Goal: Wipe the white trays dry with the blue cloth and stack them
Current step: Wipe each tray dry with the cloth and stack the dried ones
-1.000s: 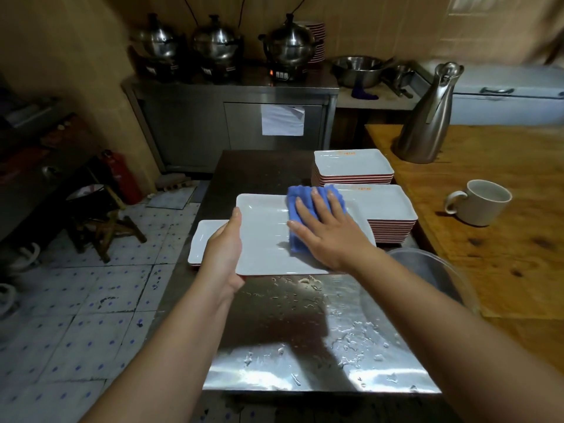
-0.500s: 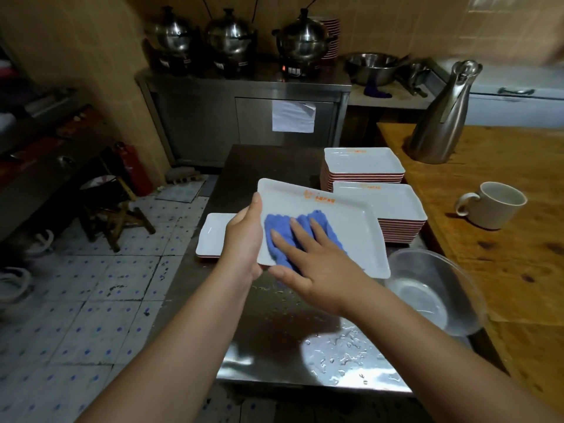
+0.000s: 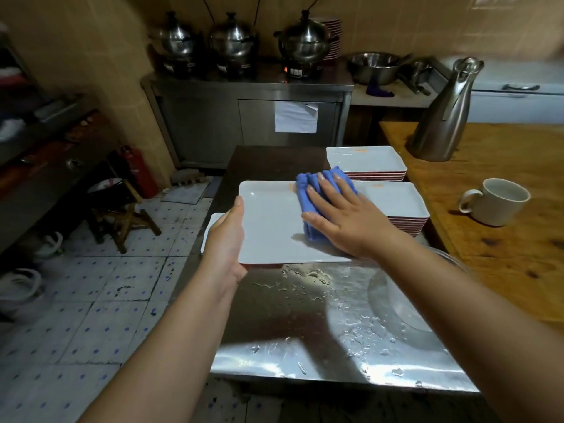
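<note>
The left hand (image 3: pixel 225 239) grips the near-left edge of a white tray (image 3: pixel 268 221), fingers curled under it, holding it over the wet steel tabletop (image 3: pixel 305 325). The right hand (image 3: pixel 345 218) presses the blue cloth (image 3: pixel 311 190) flat onto the tray's far right part, fingers straight. Two stacks of trays (image 3: pixel 396 203) sit just behind.

On the bench (image 3: pixel 305 315), a tray (image 3: pixel 268 227) lay left of two stacks (image 3: pixel 399 209); a mug (image 3: pixel 496 201) stood farther right.
</note>
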